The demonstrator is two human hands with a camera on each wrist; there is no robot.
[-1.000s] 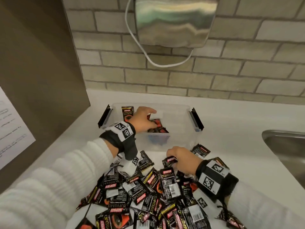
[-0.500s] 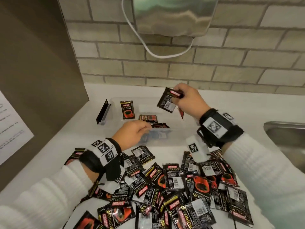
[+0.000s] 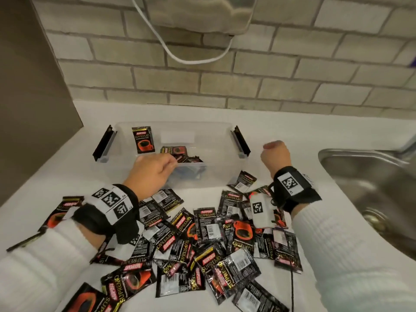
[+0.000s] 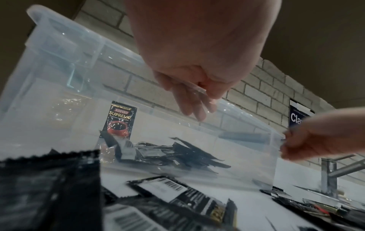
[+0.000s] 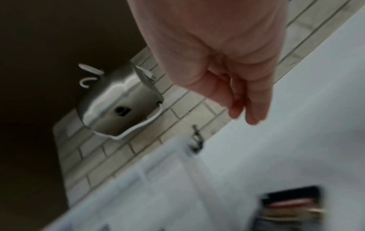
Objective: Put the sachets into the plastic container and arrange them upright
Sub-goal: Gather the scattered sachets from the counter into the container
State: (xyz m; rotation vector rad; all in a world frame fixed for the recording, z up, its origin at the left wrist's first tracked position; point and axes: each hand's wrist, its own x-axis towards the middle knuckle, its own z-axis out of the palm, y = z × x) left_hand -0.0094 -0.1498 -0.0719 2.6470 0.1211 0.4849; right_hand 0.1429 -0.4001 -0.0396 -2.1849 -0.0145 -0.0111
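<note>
A clear plastic container [image 3: 216,174] stands on the white counter. One black Kopiko sachet [image 3: 143,140] leans upright against its far left wall, and several more sachets [image 3: 180,154] lie flat on its floor. A large loose pile of sachets [image 3: 202,233] covers the counter in front. My left hand [image 3: 173,162] reaches over the container's near rim with straight fingers [image 4: 197,107] and holds no sachet. Just right of the container, my right hand [image 3: 273,147] hovers with loosely curled fingers [image 5: 250,115], empty.
A steel sink [image 3: 371,183] lies at the right, with its tap [image 4: 329,171] behind. A steel wall unit [image 3: 202,14] with a white cable hangs on the brick wall. A brown panel [image 3: 29,86] borders the left. Black latches [image 3: 104,144] flank the container.
Half a second ago my right hand held a sachet above the container; now it is empty and has moved right and down. My left hand stays at the near rim.
</note>
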